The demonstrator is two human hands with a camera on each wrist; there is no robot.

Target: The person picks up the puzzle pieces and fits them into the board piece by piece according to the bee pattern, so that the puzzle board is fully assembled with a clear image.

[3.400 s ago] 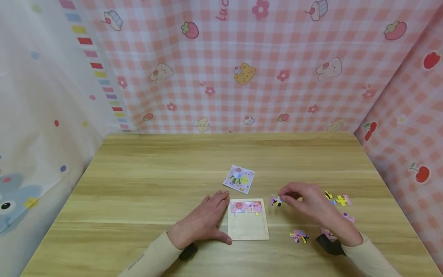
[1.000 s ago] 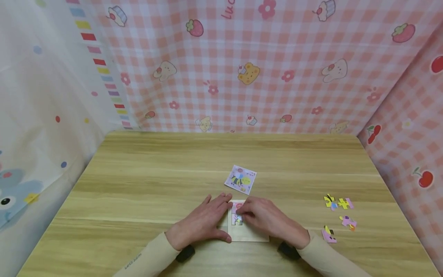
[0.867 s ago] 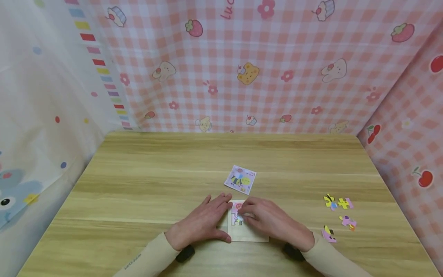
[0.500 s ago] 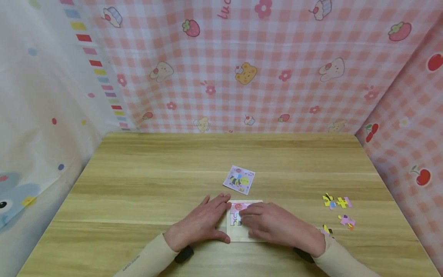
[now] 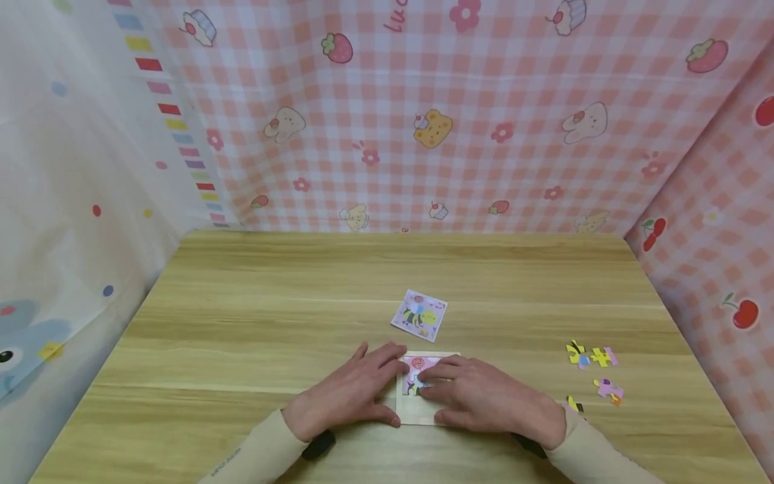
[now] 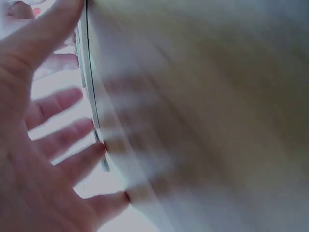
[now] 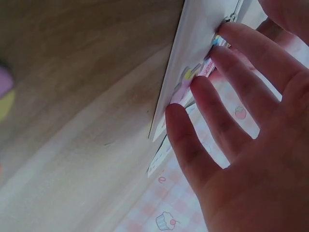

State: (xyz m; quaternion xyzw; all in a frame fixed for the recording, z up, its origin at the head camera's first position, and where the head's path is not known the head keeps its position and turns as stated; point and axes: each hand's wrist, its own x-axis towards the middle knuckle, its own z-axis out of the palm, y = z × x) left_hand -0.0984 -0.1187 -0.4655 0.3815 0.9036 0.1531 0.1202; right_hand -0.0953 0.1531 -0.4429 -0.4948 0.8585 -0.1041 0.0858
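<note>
A square wooden puzzle tray (image 5: 416, 411) lies in front of me, with joined jigsaw pieces (image 5: 417, 364) along its top and upper left. My left hand (image 5: 349, 391) rests against the tray's left edge, fingers extended and thumb near the lower left corner. Over the tray, my right hand (image 5: 486, 396) presses its spread fingertips on the pieces and hides the right part. The right wrist view shows those straight fingers (image 7: 212, 113) touching a pink and yellow piece (image 7: 182, 87) by the rim. In the left wrist view, fingertips (image 6: 72, 129) meet the tray's edge.
A picture card (image 5: 419, 316) of a bee lies just beyond the tray. Several loose pieces sit to the right, among them a yellow and black piece (image 5: 576, 353) and a pink piece (image 5: 608, 390). Patterned cloth (image 5: 387, 121) stands behind the table (image 5: 272, 289).
My right hand has carried a pinched jigsaw piece from the tray's right into the tray, then spread its fingers onto the pieces. Another nearby piece has left the table. My left hand stays at the edge.
</note>
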